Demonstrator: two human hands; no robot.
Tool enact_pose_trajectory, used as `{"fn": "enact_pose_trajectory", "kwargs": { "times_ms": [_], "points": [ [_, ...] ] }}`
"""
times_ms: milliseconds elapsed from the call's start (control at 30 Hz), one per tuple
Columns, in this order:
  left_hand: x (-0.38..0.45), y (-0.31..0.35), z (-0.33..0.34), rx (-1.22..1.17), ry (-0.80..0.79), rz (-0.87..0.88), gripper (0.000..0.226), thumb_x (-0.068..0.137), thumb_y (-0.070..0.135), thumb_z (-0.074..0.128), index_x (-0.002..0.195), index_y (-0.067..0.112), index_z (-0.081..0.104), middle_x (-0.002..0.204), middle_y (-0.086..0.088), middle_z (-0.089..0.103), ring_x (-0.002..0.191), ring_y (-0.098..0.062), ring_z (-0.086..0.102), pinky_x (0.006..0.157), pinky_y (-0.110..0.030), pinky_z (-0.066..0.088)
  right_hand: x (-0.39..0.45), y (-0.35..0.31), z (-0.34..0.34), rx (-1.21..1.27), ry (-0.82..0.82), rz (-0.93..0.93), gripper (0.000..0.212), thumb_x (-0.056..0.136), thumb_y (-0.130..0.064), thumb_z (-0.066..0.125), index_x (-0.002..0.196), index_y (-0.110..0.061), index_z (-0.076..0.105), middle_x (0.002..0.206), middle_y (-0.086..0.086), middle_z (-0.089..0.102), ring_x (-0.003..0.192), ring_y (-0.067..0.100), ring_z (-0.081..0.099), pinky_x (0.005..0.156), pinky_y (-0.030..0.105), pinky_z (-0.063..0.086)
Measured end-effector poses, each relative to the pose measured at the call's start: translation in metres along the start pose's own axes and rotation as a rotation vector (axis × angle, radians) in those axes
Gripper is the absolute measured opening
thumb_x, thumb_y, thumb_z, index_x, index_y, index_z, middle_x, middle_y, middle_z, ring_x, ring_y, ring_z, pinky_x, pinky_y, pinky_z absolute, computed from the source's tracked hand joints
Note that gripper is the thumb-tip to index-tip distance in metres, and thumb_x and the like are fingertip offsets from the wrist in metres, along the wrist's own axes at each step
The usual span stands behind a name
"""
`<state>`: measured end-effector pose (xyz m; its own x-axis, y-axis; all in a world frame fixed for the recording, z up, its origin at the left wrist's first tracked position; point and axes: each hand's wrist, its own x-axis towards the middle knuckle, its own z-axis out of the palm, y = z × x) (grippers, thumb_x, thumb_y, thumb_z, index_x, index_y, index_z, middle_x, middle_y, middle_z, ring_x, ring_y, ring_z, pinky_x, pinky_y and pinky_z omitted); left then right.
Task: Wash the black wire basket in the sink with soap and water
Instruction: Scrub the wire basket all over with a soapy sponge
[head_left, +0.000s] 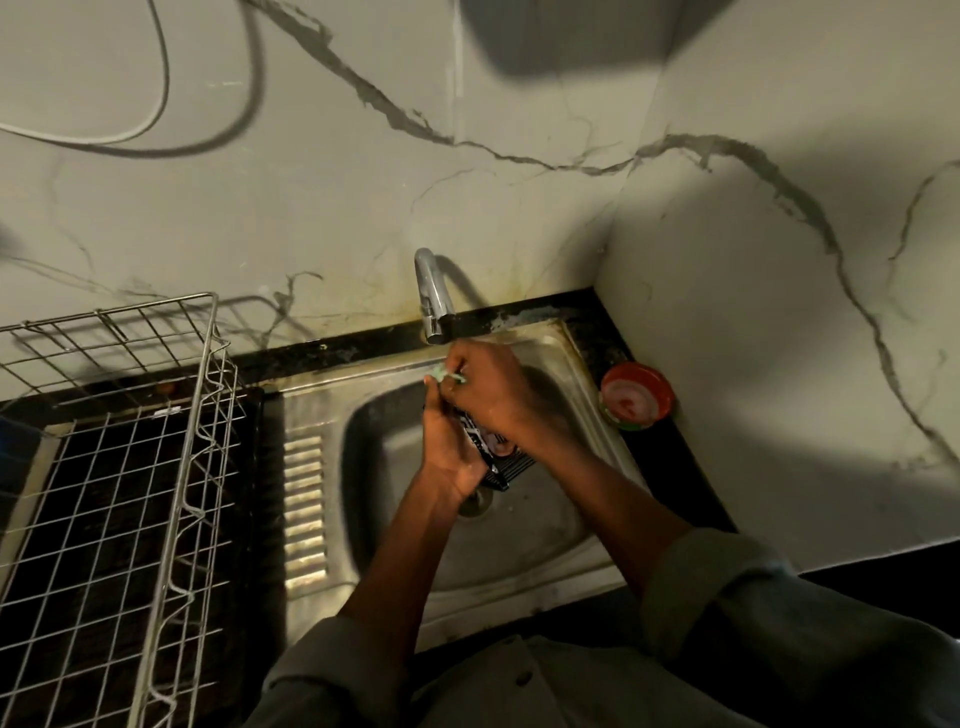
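Observation:
A small black wire basket (503, 460) is held over the steel sink (561, 525), mostly hidden by both hands. My left hand (448, 452) grips its left side from below. My right hand (491, 395) lies over its top and pinches a small green scrubber (448, 375) against the basket's far edge. The chrome tap (434, 296) stands just behind the hands; I see no water stream.
A large silver wire dish rack (119, 467) fills the counter on the left. A red and green soap tub (636, 396) sits on the black counter right of the sink. Marble-patterned walls close in behind and to the right. The sink drain (475, 503) lies below the basket.

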<state>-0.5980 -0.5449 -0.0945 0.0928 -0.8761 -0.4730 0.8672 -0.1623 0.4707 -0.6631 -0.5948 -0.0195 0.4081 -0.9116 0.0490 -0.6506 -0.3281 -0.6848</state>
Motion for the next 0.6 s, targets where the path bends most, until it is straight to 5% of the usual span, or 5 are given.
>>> {"fn": "enact_pose_trajectory", "kwargs": {
  "times_ms": [167, 333, 467, 600],
  "points": [
    [0.000, 0.003, -0.001, 0.002, -0.019, 0.018, 0.055, 0.104, 0.066, 0.036, 0.124, 0.032, 0.074, 0.132, -0.015, 0.071, 0.112, -0.035, 0.072, 0.098, -0.054, 0.054, 0.009, 0.026, -0.013, -0.165, 0.241, 0.133, 0.021, 0.090, -0.006, 0.069, 0.110, -0.009, 0.065, 0.109, 0.008, 0.069, 0.101, 0.025, 0.065, 0.079, 0.030, 0.049],
    [0.012, 0.022, -0.018, 0.026, 0.008, 0.071, 0.095, 0.094, 0.080, 0.038, 0.148, 0.004, 0.055, 0.136, -0.023, 0.061, 0.122, -0.043, 0.060, 0.108, -0.062, 0.045, -0.031, 0.042, -0.006, -0.165, 0.110, -0.101, 0.027, 0.083, -0.003, 0.074, 0.107, -0.016, 0.075, 0.109, 0.005, 0.072, 0.101, 0.023, 0.066, 0.086, 0.032, 0.052],
    [0.005, 0.016, -0.018, 0.047, 0.005, 0.037, 0.095, 0.096, 0.080, 0.039, 0.143, 0.001, 0.059, 0.148, -0.028, 0.054, 0.137, -0.046, 0.053, 0.117, -0.060, 0.040, -0.044, 0.050, -0.007, -0.066, 0.114, -0.099, 0.019, 0.083, -0.002, 0.073, 0.099, -0.012, 0.079, 0.101, 0.008, 0.075, 0.092, 0.022, 0.070, 0.082, 0.029, 0.054],
    [-0.007, 0.009, 0.001, 0.191, 0.027, 0.012, 0.085, 0.099, 0.079, 0.026, 0.127, 0.012, 0.071, 0.126, -0.018, 0.074, 0.115, -0.035, 0.071, 0.097, -0.049, 0.055, 0.004, 0.021, 0.000, -0.023, 0.181, -0.029, 0.023, 0.088, -0.008, 0.074, 0.111, -0.013, 0.076, 0.112, 0.006, 0.073, 0.103, 0.020, 0.067, 0.087, 0.028, 0.050]
  ]
}}
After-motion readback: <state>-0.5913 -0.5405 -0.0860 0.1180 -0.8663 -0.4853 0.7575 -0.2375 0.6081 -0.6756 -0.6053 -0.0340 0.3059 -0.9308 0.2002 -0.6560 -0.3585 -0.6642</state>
